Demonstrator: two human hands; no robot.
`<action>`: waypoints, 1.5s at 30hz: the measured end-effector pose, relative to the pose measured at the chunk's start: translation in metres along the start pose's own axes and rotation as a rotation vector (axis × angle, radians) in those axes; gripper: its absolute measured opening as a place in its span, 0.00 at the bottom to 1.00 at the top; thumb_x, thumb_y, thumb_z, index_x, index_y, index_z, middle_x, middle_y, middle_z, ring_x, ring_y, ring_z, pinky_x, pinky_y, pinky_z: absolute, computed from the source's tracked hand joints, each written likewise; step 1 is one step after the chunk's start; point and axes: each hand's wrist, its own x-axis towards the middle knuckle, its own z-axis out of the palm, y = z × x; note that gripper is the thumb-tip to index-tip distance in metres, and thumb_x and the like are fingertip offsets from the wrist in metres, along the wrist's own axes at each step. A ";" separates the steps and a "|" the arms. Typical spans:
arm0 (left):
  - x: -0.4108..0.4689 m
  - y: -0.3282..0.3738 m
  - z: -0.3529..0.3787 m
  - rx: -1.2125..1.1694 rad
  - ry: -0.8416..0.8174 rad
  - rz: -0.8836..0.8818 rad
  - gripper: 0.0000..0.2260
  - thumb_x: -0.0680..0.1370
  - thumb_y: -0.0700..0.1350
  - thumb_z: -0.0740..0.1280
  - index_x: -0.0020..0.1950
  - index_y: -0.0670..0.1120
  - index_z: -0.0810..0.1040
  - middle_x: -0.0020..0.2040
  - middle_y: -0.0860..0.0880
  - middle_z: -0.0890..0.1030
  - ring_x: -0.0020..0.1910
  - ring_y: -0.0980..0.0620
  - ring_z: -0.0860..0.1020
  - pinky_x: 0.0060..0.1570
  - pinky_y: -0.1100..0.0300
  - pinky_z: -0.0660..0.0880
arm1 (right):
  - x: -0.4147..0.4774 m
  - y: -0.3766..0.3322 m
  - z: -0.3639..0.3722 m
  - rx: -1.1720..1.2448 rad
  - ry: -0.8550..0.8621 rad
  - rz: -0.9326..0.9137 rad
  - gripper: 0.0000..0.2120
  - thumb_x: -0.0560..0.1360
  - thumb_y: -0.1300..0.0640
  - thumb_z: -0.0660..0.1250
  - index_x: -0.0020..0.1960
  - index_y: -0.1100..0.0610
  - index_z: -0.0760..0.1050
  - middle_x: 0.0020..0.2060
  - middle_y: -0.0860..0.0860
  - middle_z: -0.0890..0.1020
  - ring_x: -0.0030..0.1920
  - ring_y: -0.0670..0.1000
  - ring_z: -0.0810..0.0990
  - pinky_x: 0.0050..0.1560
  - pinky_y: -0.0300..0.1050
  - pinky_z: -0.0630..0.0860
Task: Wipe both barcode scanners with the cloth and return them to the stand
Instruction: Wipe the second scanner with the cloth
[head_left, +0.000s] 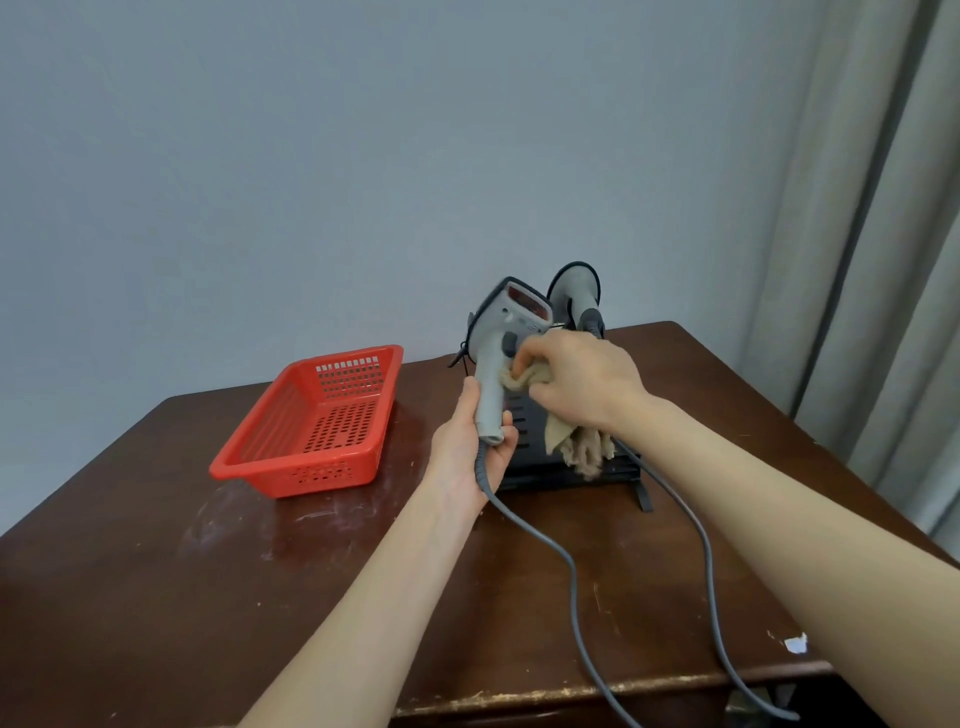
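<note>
Wiping the handle of a light-grey plastic, pistol-shaped barcode scanner at frame centre. The left hand has its fingers curled round the foot of the handle and holds the scanner upright, red window uppermost. The right hand is clamped on a bunched beige cloth and presses it to the handle just below the trigger. The cloth's loose end hangs over the black slotted metal stand.

The step probably goes best with the low grip kept steady and the scanner turned so that the cloth reaches the back and the window, while the grey cable trailing to the lower right stays slack. A second grey barcode scanner sits in the stand, just behind the right hand.
</note>
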 end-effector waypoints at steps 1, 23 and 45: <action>0.000 0.003 -0.001 -0.030 0.003 -0.007 0.16 0.78 0.51 0.64 0.53 0.38 0.74 0.38 0.45 0.74 0.26 0.56 0.73 0.22 0.68 0.72 | -0.002 0.003 0.000 -0.022 -0.026 0.022 0.10 0.72 0.52 0.62 0.50 0.42 0.77 0.50 0.46 0.80 0.50 0.54 0.79 0.43 0.45 0.72; -0.008 0.006 0.006 0.043 -0.158 -0.124 0.19 0.79 0.55 0.61 0.59 0.42 0.75 0.41 0.46 0.77 0.25 0.56 0.73 0.15 0.67 0.67 | 0.006 -0.005 -0.007 0.322 0.155 0.034 0.11 0.70 0.57 0.64 0.49 0.44 0.77 0.46 0.44 0.82 0.47 0.50 0.79 0.47 0.50 0.77; -0.002 0.001 -0.002 0.133 -0.145 -0.198 0.19 0.79 0.58 0.58 0.50 0.43 0.77 0.35 0.47 0.78 0.26 0.55 0.75 0.18 0.67 0.69 | -0.008 -0.012 0.000 0.259 -0.046 -0.002 0.09 0.73 0.49 0.66 0.49 0.37 0.81 0.51 0.42 0.81 0.53 0.48 0.78 0.53 0.48 0.76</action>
